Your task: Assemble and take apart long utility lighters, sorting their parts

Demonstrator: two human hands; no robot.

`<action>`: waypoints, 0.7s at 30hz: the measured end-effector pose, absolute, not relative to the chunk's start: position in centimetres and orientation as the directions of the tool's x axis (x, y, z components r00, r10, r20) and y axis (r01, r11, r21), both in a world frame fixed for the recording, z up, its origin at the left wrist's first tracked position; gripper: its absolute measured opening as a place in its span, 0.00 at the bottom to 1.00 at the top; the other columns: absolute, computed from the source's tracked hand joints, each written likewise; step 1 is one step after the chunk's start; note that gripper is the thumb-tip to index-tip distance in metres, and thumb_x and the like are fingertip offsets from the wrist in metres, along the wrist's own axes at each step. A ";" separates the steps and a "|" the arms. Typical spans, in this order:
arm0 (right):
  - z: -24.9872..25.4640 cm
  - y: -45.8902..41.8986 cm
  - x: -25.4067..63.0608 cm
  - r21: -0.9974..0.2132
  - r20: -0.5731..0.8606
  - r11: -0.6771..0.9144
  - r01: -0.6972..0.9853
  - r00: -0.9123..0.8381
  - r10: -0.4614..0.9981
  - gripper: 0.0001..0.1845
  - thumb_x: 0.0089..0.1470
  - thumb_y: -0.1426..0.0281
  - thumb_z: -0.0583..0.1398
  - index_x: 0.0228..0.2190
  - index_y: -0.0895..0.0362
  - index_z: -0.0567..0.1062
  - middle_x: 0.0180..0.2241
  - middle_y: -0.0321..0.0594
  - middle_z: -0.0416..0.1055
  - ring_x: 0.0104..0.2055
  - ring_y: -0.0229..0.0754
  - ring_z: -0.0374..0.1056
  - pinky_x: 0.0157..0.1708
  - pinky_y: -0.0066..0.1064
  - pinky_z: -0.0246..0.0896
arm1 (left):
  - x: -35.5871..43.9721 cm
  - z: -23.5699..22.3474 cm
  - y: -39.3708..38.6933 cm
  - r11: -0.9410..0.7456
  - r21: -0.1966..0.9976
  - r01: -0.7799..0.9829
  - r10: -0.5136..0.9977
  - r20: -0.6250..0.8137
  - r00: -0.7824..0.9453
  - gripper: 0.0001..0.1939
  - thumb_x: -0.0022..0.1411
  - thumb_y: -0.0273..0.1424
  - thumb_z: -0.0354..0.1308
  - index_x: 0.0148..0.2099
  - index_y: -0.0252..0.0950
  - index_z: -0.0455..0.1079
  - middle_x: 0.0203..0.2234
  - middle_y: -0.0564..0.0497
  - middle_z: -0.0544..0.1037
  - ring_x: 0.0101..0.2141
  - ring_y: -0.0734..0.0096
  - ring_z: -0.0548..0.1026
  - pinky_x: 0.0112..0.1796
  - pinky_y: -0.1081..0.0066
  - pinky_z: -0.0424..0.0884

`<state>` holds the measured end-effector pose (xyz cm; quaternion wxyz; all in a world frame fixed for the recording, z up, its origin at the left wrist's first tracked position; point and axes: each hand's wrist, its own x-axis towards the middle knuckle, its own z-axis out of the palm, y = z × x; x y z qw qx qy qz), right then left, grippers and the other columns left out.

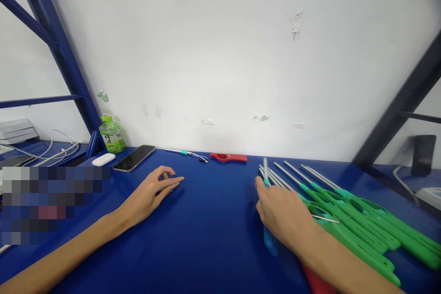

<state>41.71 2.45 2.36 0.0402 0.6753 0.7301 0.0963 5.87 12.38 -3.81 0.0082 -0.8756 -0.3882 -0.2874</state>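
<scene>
My right hand (284, 209) is closed around a slim lighter part (270, 241): a metal tube tip and teal collar rise above the fingers, and a translucent blue end shows below. Just beside it, several green long-nosed lighter bodies (365, 234) with metal tubes lie fanned out on the right, partly covered by my forearm. My left hand (146, 195) hovers over or rests on the blue table, fingers loosely stretched with nothing in them. Near the wall lie a red lighter casing (228, 157) and a thin metal tube with teal collar and wires (186, 153).
A blue table (206, 234) meets a white wall (220, 55). At the back left stand a green-capped bottle (113, 135), a phone (134, 158) and a white case (103, 160). Something red (315, 280) shows under my right forearm. Blue metal frames (64, 62) rise at both sides.
</scene>
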 end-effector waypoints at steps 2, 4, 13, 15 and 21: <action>3.0 2.3 42.0 0.188 0.052 0.055 0.981 -0.066 0.996 0.25 0.63 0.77 0.58 0.61 0.63 0.73 0.36 0.54 0.83 0.40 0.54 0.83 0.34 0.34 0.64 | 5.9 -3.7 12.1 -0.719 0.166 0.675 0.629 0.569 0.530 0.19 0.81 0.41 0.50 0.64 0.52 0.76 0.54 0.46 0.73 0.42 0.65 0.75 0.44 0.64 0.77; 3.5 2.2 42.1 0.174 0.025 0.052 0.983 -0.057 0.998 0.21 0.64 0.77 0.57 0.56 0.61 0.77 0.37 0.53 0.84 0.42 0.55 0.83 0.34 0.34 0.64 | 6.0 -3.5 11.7 -0.743 0.120 0.658 0.572 0.624 0.532 0.18 0.80 0.37 0.51 0.64 0.51 0.76 0.52 0.46 0.73 0.42 0.66 0.75 0.44 0.64 0.76; 2.7 1.4 41.4 0.116 0.006 0.087 0.989 -0.088 0.996 0.16 0.71 0.68 0.54 0.42 0.58 0.82 0.35 0.53 0.84 0.39 0.59 0.83 0.30 0.37 0.60 | 8.2 -2.0 8.7 -0.850 -0.064 0.524 0.324 0.720 0.613 0.21 0.73 0.19 0.54 0.61 0.43 0.73 0.46 0.48 0.77 0.45 0.66 0.76 0.45 0.64 0.74; 2.6 1.3 41.4 0.112 0.022 0.086 0.990 -0.089 0.996 0.15 0.71 0.66 0.55 0.42 0.59 0.81 0.34 0.52 0.84 0.39 0.60 0.83 0.29 0.37 0.58 | 8.7 -1.7 7.8 -0.858 -0.087 0.507 0.297 0.721 0.626 0.21 0.71 0.16 0.55 0.59 0.41 0.73 0.44 0.47 0.78 0.45 0.65 0.75 0.45 0.64 0.74; 3.4 0.1 41.8 0.111 0.080 0.153 0.982 -0.162 0.984 0.11 0.66 0.74 0.57 0.46 0.57 0.77 0.29 0.44 0.82 0.33 0.56 0.82 0.25 0.38 0.47 | 9.8 -1.0 4.4 -0.841 -0.147 0.521 0.277 0.710 0.647 0.22 0.69 0.14 0.54 0.59 0.38 0.74 0.45 0.46 0.79 0.47 0.63 0.73 0.49 0.62 0.73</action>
